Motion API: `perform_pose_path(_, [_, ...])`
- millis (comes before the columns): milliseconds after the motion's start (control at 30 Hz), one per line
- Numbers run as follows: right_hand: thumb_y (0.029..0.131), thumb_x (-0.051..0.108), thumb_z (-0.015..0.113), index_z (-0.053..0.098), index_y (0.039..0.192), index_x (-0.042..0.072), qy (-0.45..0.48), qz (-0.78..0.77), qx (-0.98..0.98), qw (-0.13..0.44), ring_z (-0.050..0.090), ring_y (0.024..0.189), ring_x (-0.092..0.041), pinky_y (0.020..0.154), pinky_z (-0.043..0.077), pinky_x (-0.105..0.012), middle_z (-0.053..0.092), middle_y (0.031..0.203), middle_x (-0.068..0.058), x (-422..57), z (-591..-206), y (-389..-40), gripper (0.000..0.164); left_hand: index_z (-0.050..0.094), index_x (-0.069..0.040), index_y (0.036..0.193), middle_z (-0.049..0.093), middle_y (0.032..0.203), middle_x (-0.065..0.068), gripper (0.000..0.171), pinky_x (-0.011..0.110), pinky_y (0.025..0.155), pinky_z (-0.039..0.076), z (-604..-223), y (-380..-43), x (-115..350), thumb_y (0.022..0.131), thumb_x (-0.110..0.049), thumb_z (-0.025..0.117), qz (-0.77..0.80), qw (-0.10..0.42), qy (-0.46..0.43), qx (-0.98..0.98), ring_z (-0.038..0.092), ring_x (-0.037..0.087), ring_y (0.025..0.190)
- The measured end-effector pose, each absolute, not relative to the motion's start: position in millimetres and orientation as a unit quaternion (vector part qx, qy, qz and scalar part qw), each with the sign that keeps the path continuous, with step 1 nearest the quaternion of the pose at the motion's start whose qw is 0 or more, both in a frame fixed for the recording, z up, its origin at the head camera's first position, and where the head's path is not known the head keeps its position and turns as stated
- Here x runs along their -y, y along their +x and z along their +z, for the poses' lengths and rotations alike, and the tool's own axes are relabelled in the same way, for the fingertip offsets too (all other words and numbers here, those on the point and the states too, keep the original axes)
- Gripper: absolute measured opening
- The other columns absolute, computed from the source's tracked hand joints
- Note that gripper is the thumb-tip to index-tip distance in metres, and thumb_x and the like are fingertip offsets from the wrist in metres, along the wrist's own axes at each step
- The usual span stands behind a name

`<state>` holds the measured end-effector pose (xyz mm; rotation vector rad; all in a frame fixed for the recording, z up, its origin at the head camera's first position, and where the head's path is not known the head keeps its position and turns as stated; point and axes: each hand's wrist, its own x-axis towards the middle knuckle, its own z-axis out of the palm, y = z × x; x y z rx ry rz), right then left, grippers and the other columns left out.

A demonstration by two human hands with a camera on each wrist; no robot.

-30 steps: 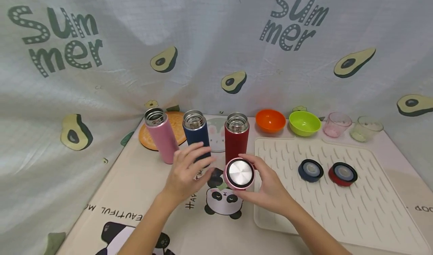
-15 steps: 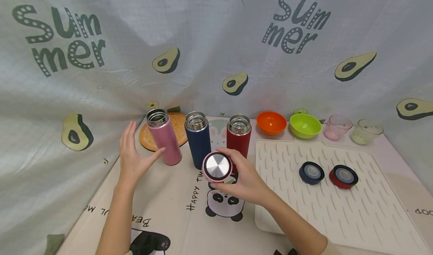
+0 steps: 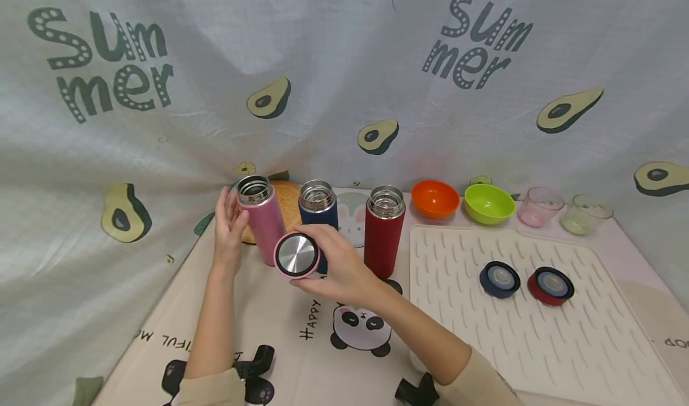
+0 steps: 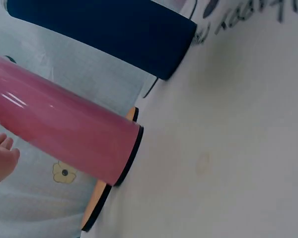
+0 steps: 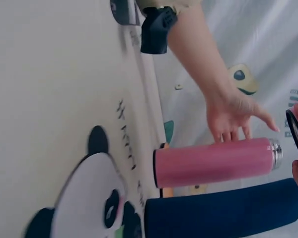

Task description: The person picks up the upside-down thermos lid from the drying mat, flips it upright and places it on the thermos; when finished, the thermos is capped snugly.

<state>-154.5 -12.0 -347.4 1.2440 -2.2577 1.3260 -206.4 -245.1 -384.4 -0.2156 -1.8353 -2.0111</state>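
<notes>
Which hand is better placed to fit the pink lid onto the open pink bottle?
Probably the right: the right hand grips the pink lid near the bottle. The left hand, beside the pink bottle, holds no lid and seems better placed for steadying.

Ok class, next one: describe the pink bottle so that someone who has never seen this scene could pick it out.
On the pale table, before the printed hanging cloth, find the row of three open bottles. Go to the left end in the head view, nearest the left hand. The pink bottle stands there; the others are blue and red.
</notes>
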Motion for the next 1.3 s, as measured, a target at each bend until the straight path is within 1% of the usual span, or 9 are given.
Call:
perform_pose_path(100, [0.070, 0.022, 0.079, 0.042, 0.131, 0.008, 0.439, 0.439, 0.770, 0.146, 0.039, 0.117, -0.012, 0.093, 0.040, -0.028, 0.045, 0.127, -0.003, 23.7, -339.9, -161.7, 0.072, 0.017, -0.008, 0.145, 0.022, 0.148, 0.011, 0.068, 0.039, 0.109, 0.014, -388.1, -213.8, 239.8, 0.087, -0.027, 0.049, -0.754, 0.215, -0.100, 0.612, 0.020, 0.022, 0.134])
perform_pose_path(300, [0.068, 0.022, 0.081, 0.043, 0.128, 0.005, 0.432, 0.439, 0.761, 0.202, 0.037, 0.118, -0.014, 0.096, 0.036, -0.027, 0.044, 0.126, -0.007, 50.1, -328.2, -178.6, 0.073, 0.033, -0.009, 0.137, 0.047, 0.123, 0.005, 0.056, 0.025, 0.095, 0.033, -396.2, -223.0, 235.4, 0.093, -0.043, 0.040, -0.765, 0.207, -0.155, 0.590, 0.041, 0.019, 0.114])
perform_pose_path(500, [0.070, 0.019, 0.079, 0.038, 0.130, 0.004, 0.414, 0.469, 0.756, 0.193, 0.040, 0.116, -0.014, 0.095, 0.036, -0.025, 0.044, 0.128, -0.009, 77.3, -316.2, -197.5, 0.074, 0.042, -0.019, 0.131, 0.046, 0.122, -0.002, 0.054, 0.024, 0.092, 0.031, -396.0, -223.0, 236.4, 0.093, -0.055, 0.032, -0.749, 0.200, -0.127, 0.618, 0.039, 0.013, 0.112])
perform_pose_path(600, [0.073, 0.021, 0.077, 0.034, 0.134, 0.004, 0.396, 0.487, 0.759, 0.174, 0.045, 0.114, -0.013, 0.093, 0.037, -0.023, 0.045, 0.129, -0.009, 88.4, -313.6, -206.7, 0.077, 0.043, -0.021, 0.130, 0.051, 0.109, -0.005, 0.058, 0.020, 0.072, 0.039, -396.5, -222.3, 235.8, 0.090, -0.062, 0.030, -0.745, 0.192, -0.098, 0.631, 0.048, 0.007, 0.090])
perform_pose_path(667, [0.074, 0.021, 0.076, 0.032, 0.135, 0.003, 0.384, 0.498, 0.759, 0.167, 0.047, 0.114, -0.013, 0.093, 0.037, -0.022, 0.046, 0.130, -0.010, 94.7, -314.1, -212.6, 0.077, 0.044, -0.021, 0.127, 0.053, 0.101, -0.006, 0.058, 0.019, 0.057, 0.036, -396.8, -221.8, 234.9, 0.090, -0.063, 0.029, -0.752, 0.185, -0.079, 0.628, 0.047, 0.005, 0.073])
perform_pose_path(733, [0.074, 0.020, 0.076, 0.032, 0.135, 0.002, 0.375, 0.508, 0.758, 0.163, 0.048, 0.114, -0.013, 0.093, 0.037, -0.021, 0.046, 0.130, -0.010, 100.2, -315.5, -217.9, 0.077, 0.044, -0.020, 0.126, 0.052, 0.098, -0.005, 0.058, 0.020, 0.051, 0.033, -397.0, -222.2, 234.2, 0.090, -0.062, 0.029, -0.759, 0.184, -0.069, 0.620, 0.045, 0.006, 0.069])
perform_pose_path(900, [0.075, 0.020, 0.076, 0.032, 0.135, 0.003, 0.348, 0.526, 0.761, 0.153, 0.047, 0.113, -0.014, 0.092, 0.038, -0.022, 0.046, 0.129, -0.010, 111.9, -320.5, -227.3, 0.077, 0.040, -0.015, 0.129, 0.044, 0.120, -0.003, 0.055, 0.022, 0.073, 0.033, -397.1, -223.6, 232.8, 0.094, -0.055, 0.024, -0.768, 0.195, -0.074, 0.605, 0.041, 0.010, 0.104])
perform_pose_path(1133, [0.077, 0.025, 0.073, 0.030, 0.138, 0.012, 0.304, 0.559, 0.760, 0.133, 0.046, 0.112, -0.012, 0.092, 0.038, -0.027, 0.045, 0.129, -0.006, 119.5, -323.5, -231.4, 0.075, 0.040, -0.014, 0.130, 0.043, 0.126, 0.000, 0.054, 0.025, 0.091, 0.031, -397.4, -225.5, 233.3, 0.096, -0.052, 0.023, -0.765, 0.190, -0.091, 0.609, 0.038, 0.016, 0.115])
perform_pose_path(1300, [0.078, 0.025, 0.072, 0.030, 0.138, 0.013, 0.295, 0.573, 0.755, 0.122, 0.046, 0.111, -0.012, 0.091, 0.038, -0.027, 0.044, 0.129, -0.005, 121.8, -323.2, -233.6, 0.074, 0.038, -0.012, 0.133, 0.043, 0.126, 0.000, 0.061, 0.027, 0.090, 0.031, -398.3, -223.9, 233.7, 0.094, -0.056, 0.023, -0.763, 0.180, -0.074, 0.616, 0.038, 0.017, 0.114])
